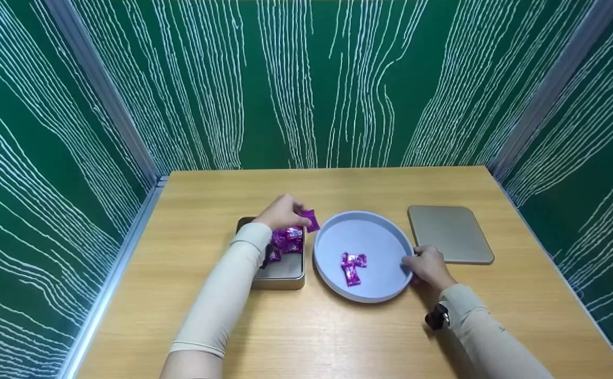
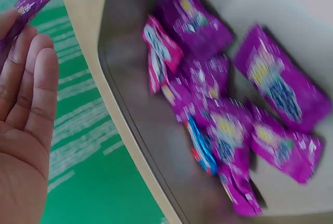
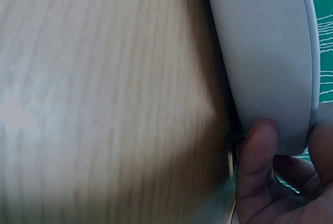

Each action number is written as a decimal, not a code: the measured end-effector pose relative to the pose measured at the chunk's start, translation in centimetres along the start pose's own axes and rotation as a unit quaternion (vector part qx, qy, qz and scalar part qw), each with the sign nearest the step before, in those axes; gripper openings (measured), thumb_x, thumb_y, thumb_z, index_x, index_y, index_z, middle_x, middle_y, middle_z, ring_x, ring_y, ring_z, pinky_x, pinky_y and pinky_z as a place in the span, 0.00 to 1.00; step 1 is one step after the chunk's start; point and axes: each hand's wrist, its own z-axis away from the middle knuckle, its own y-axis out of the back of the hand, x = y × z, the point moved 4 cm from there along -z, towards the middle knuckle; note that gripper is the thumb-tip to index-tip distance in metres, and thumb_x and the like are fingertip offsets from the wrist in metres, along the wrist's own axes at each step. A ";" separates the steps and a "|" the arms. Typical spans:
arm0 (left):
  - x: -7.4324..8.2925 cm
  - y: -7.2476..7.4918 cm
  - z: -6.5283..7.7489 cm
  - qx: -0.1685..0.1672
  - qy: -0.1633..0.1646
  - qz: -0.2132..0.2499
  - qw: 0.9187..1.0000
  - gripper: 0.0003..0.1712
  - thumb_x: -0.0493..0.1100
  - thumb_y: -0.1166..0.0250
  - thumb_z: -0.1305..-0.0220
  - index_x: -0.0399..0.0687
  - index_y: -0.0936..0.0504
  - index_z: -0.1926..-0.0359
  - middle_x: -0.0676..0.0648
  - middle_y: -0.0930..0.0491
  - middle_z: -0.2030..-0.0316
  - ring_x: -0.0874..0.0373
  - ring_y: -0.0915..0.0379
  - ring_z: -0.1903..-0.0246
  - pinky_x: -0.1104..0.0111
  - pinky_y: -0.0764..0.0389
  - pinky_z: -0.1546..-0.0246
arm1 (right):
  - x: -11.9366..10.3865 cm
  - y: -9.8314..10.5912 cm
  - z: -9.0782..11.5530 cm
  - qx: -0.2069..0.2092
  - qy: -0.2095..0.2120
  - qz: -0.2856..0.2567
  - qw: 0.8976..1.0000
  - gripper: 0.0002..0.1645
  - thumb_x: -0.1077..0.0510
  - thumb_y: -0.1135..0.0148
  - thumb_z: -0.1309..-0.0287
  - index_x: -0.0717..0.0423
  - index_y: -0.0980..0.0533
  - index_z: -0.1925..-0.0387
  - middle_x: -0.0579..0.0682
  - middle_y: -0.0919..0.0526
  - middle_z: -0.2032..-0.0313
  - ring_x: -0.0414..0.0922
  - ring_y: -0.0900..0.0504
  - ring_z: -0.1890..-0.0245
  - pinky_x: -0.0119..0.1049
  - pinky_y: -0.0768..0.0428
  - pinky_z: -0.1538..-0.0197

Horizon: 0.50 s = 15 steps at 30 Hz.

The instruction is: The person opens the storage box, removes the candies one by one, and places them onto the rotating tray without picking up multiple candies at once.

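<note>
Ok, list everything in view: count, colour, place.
Table: one, light wood, below
Tin: one, metallic, left of centre
Round dish: one, pale grey, right of tin
Square lid: one, metallic, right of dish
Tin candies: several, mostly purple, inside
Dish candies: two, purple, inside
Held candy: one, purple, near dish
Walls: three, green, white-lined, around table
Posts: two, grey, wall corners
Strip: one, silver, table's left edge
Wrist devices: two, dark, both wrists
Sleeves: two, pale, forearms
Left hand: one, pinching candy
Right hand: one, holding dish's rim

A purple packet [image 1: 311, 221] is held beside a round bluish tray [image 1: 364, 234].
</note>
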 end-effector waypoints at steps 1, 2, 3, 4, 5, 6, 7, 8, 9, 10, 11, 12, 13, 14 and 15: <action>0.3 -0.4 -0.1 -0.009 -0.004 -0.001 1.000 0.15 0.39 0.22 0.37 0.38 0.09 0.50 0.40 0.07 0.56 0.55 0.15 0.61 0.60 0.13 0.45 | 0.0 0.0 0.0 0.000 0.001 -0.001 1.000 0.31 0.62 0.36 0.36 0.82 0.25 0.38 0.61 0.12 0.71 0.41 0.19 0.85 0.35 0.16 0.80; 0.5 -0.9 -0.3 -0.017 -0.007 -0.004 1.000 0.15 0.39 0.21 0.37 0.38 0.08 0.51 0.40 0.07 0.57 0.56 0.15 0.61 0.62 0.13 0.45 | 0.0 0.0 0.0 -0.001 0.003 -0.002 1.000 0.33 0.62 0.36 0.36 0.83 0.27 0.36 0.61 0.12 0.71 0.42 0.19 0.85 0.35 0.16 0.80; 0.8 -1.3 -0.5 -0.026 -0.011 -0.008 1.000 0.15 0.39 0.21 0.37 0.39 0.08 0.51 0.40 0.07 0.57 0.57 0.16 0.62 0.63 0.13 0.46 | -0.1 0.0 0.0 -0.001 0.000 -0.002 1.000 0.33 0.62 0.36 0.36 0.82 0.27 0.36 0.61 0.12 0.71 0.41 0.19 0.85 0.35 0.16 0.80; 1.1 -1.8 -0.6 -0.035 -0.017 -0.011 0.999 0.14 0.39 0.21 0.37 0.39 0.08 0.51 0.41 0.07 0.57 0.58 0.16 0.63 0.64 0.14 0.47 | -0.1 0.0 0.1 -0.003 0.000 -0.001 1.000 0.34 0.62 0.36 0.36 0.82 0.27 0.35 0.61 0.12 0.71 0.41 0.19 0.85 0.35 0.17 0.80; 1.3 -2.2 -0.8 -0.041 -0.023 -0.017 0.999 0.14 0.38 0.21 0.37 0.39 0.08 0.52 0.41 0.07 0.58 0.59 0.17 0.64 0.66 0.14 0.48 | 0.0 0.0 0.1 -0.003 -0.002 0.000 1.000 0.33 0.62 0.36 0.36 0.82 0.27 0.35 0.60 0.12 0.72 0.41 0.19 0.85 0.35 0.17 0.80; 1.5 -2.7 -0.9 -0.048 -0.031 -0.025 0.998 0.13 0.39 0.21 0.38 0.39 0.08 0.54 0.41 0.07 0.59 0.60 0.18 0.65 0.67 0.15 0.50 | 0.0 0.0 0.1 -0.004 -0.003 0.002 1.000 0.34 0.62 0.37 0.36 0.82 0.27 0.35 0.59 0.13 0.72 0.41 0.19 0.85 0.34 0.17 0.80; 1.7 -3.1 -1.0 -0.054 -0.037 -0.030 0.997 0.12 0.39 0.20 0.38 0.38 0.08 0.55 0.41 0.07 0.60 0.61 0.20 0.66 0.68 0.16 0.53 | 0.0 0.0 0.0 -0.004 -0.006 0.003 1.000 0.33 0.62 0.37 0.36 0.81 0.26 0.35 0.58 0.13 0.73 0.41 0.20 0.85 0.34 0.18 0.80; 1.9 -3.5 -1.1 -0.059 -0.043 -0.036 0.997 0.12 0.38 0.20 0.38 0.38 0.08 0.55 0.41 0.07 0.61 0.61 0.21 0.67 0.70 0.17 0.55 | 0.0 0.0 0.0 -0.004 -0.007 0.004 1.000 0.33 0.61 0.37 0.36 0.81 0.26 0.35 0.57 0.13 0.73 0.41 0.20 0.85 0.34 0.18 0.80; 2.1 -4.0 -1.2 -0.065 -0.047 -0.040 0.996 0.11 0.38 0.20 0.39 0.38 0.08 0.56 0.41 0.07 0.62 0.62 0.22 0.68 0.71 0.19 0.56 | 0.0 0.0 0.0 -0.003 -0.009 0.004 1.000 0.33 0.61 0.37 0.36 0.80 0.26 0.35 0.57 0.14 0.73 0.41 0.20 0.85 0.33 0.19 0.80; 2.2 -4.4 -1.3 -0.071 -0.050 -0.044 0.995 0.11 0.39 0.19 0.39 0.38 0.08 0.57 0.42 0.08 0.62 0.63 0.23 0.68 0.72 0.20 0.58 | 0.0 0.0 0.0 -0.003 -0.008 0.003 1.000 0.33 0.61 0.37 0.36 0.81 0.26 0.35 0.57 0.14 0.73 0.40 0.20 0.85 0.33 0.19 0.80; 2.3 -4.8 -1.4 -0.075 -0.055 -0.053 0.994 0.11 0.39 0.19 0.39 0.39 0.07 0.58 0.43 0.08 0.63 0.63 0.24 0.68 0.73 0.21 0.59 | 0.0 0.0 0.0 -0.002 -0.006 0.002 1.000 0.34 0.62 0.37 0.36 0.81 0.27 0.35 0.57 0.14 0.73 0.41 0.20 0.85 0.34 0.19 0.80; 2.4 -5.2 -1.4 -0.079 -0.057 -0.061 0.993 0.11 0.39 0.19 0.40 0.39 0.07 0.58 0.45 0.09 0.63 0.63 0.24 0.68 0.73 0.22 0.59 | 0.0 0.0 0.0 0.000 -0.006 -0.001 1.000 0.34 0.62 0.36 0.36 0.81 0.27 0.34 0.57 0.13 0.73 0.41 0.21 0.85 0.34 0.19 0.81; 2.5 -5.5 -1.5 -0.082 -0.058 -0.071 0.992 0.12 0.40 0.18 0.40 0.40 0.07 0.58 0.46 0.09 0.63 0.64 0.24 0.68 0.74 0.23 0.59 | 0.0 0.0 0.0 0.001 -0.004 -0.005 1.000 0.33 0.62 0.36 0.37 0.81 0.26 0.35 0.57 0.13 0.73 0.40 0.20 0.86 0.34 0.18 0.80; 2.6 -5.8 -1.6 -0.084 -0.060 -0.082 0.991 0.12 0.40 0.18 0.40 0.40 0.07 0.58 0.47 0.09 0.63 0.64 0.25 0.67 0.73 0.23 0.59 | -0.1 0.0 0.1 0.002 -0.002 -0.008 1.000 0.32 0.62 0.37 0.37 0.81 0.25 0.36 0.56 0.13 0.73 0.40 0.20 0.86 0.34 0.17 0.80; 2.6 -6.1 -1.6 -0.087 -0.060 -0.090 0.990 0.12 0.40 0.18 0.40 0.41 0.07 0.57 0.47 0.09 0.63 0.64 0.25 0.67 0.73 0.24 0.59 | -0.1 0.0 0.1 0.003 0.001 -0.011 1.000 0.32 0.62 0.37 0.38 0.81 0.25 0.37 0.56 0.13 0.74 0.40 0.19 0.86 0.35 0.17 0.80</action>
